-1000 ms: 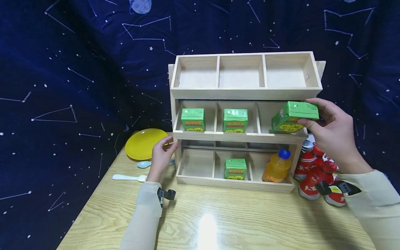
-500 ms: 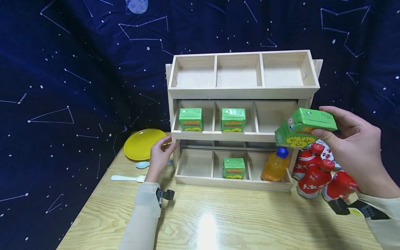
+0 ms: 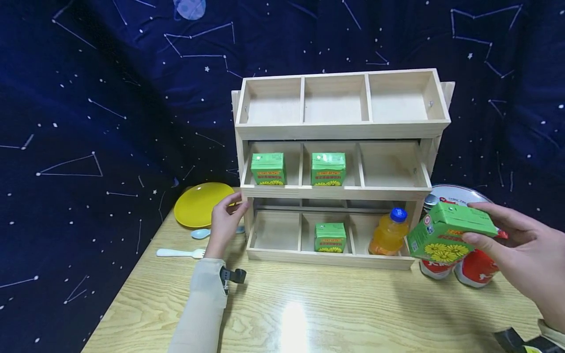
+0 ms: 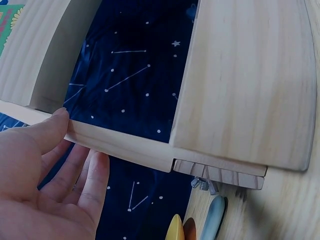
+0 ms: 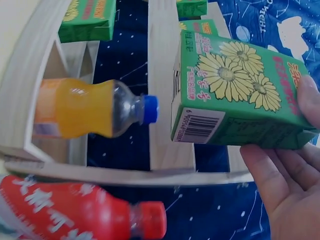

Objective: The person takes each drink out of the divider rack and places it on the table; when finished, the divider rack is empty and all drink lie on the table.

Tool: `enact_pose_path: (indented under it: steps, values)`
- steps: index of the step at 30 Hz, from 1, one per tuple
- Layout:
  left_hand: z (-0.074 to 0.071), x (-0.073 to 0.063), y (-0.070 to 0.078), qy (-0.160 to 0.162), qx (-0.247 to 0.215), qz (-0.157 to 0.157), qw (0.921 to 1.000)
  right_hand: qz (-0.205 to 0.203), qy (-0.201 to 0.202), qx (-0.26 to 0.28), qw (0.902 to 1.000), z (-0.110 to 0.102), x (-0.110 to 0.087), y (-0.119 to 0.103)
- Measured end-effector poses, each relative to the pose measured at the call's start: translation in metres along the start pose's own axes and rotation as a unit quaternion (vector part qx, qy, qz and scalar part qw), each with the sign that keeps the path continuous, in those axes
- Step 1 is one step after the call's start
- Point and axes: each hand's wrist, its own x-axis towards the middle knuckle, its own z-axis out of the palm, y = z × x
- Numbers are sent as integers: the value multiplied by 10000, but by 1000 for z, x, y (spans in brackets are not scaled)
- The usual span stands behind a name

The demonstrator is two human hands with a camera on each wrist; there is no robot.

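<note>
My right hand [image 3: 521, 250] grips a green drink carton [image 3: 450, 233] with yellow flowers, thumb on one side and fingers on the other. The carton is tilted, in the air right of the wooden shelf rack [image 3: 335, 192], in front of red-capped bottles. In the right wrist view the carton [image 5: 235, 82] shows its barcode end. My left hand [image 3: 225, 223] holds the rack's left upright [image 4: 120, 145], with the thumb on its near side and fingers behind. Two green cartons stand in the middle tier's left and centre compartments; another carton [image 3: 330, 238] is in the bottom centre.
An orange drink bottle [image 3: 389, 233] with a blue cap leans in the bottom right compartment. Red bottles [image 3: 476, 268] and a round white can or plate [image 3: 459, 193] stand right of the rack. Left lie a yellow plate [image 3: 203, 205], white fork [image 3: 178, 253] and blue spoon [image 3: 201, 234].
My right hand has carried the green carton out of the middle tier's right compartment, moving right and down. The left hand has stayed on the upright.
</note>
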Motion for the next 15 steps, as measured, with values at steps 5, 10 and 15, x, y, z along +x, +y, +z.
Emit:
enact_pose_path:
  steps: [5, 10, 15]
  values:
    - [-1, 0, 0, 2, 4, -18, 10000, -282, -111, 1378, 9900, -11, -17, 18]
    - [0, 0, 0, 8, 30, -5, 10000, -388, -339, 2476, 9675, -23, -40, 46]
    - [2, -1, 2, -28, 61, -20, 10000, 36, -115, 753, 9971, -38, -69, 74]
